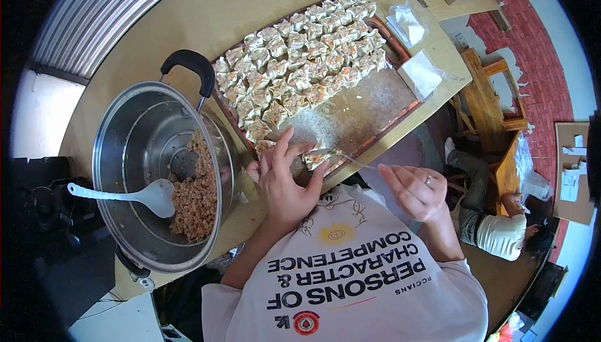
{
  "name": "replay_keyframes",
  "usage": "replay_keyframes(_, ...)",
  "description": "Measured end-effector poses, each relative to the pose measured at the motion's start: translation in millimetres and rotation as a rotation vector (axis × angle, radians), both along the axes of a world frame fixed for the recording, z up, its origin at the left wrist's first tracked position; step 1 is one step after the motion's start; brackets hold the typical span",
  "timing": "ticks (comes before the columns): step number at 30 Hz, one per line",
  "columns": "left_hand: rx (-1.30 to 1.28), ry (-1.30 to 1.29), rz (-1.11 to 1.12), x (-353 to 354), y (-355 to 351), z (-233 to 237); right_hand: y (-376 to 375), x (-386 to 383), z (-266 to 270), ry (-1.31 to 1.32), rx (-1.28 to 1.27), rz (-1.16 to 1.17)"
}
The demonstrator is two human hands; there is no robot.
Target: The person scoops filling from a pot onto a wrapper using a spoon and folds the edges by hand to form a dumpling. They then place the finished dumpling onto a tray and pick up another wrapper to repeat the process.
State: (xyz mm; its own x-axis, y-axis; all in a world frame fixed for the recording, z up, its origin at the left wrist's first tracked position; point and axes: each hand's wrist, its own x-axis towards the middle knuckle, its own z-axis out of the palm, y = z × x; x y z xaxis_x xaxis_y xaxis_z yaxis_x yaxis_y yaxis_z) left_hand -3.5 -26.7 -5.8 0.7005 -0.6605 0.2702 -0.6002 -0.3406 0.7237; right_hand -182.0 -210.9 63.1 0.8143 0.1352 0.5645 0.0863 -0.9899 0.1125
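A small open-topped dumpling [315, 160] with orange bits on top sits at the near edge of the board, between the thumb and index finger of my left hand [285, 182]. The other fingers of that hand are stretched out toward the finished rows. My right hand [416, 190] pinches the thin handle of a metal spoon [357, 161], whose far end reaches the top of this dumpling. Rows of similar dumplings [300, 54] cover the far and left parts of the wooden board [369, 107]. Another dumpling near my left fingertips is partly hidden.
To the left stands a large steel pot [134, 148] with ground filling [195, 201] and a white ladle [153, 196]. Wrappers in plastic [421, 76] lie at the board's right edge. A person [501, 232] is near wooden furniture at the far right.
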Motion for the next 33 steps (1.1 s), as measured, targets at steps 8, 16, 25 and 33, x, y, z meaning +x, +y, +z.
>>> replay_keyframes(8,0.001,-0.011,-0.015,0.3,1.1,0.9,-1.5,-3.5,4.5,0.028,0.021,-0.036)
replay_keyframes(16,0.028,-0.067,0.029,-3.8,0.8,2.8,0.6,21.6,31.0,0.132,0.223,-0.105)
replay_keyframes(25,0.029,-0.153,0.059,-5.3,2.3,-1.6,-4.3,28.3,55.7,0.126,0.274,-0.247)
replay_keyframes(33,0.05,-0.141,0.063,-4.9,2.3,-1.0,0.9,42.4,48.4,0.223,0.358,-0.24)
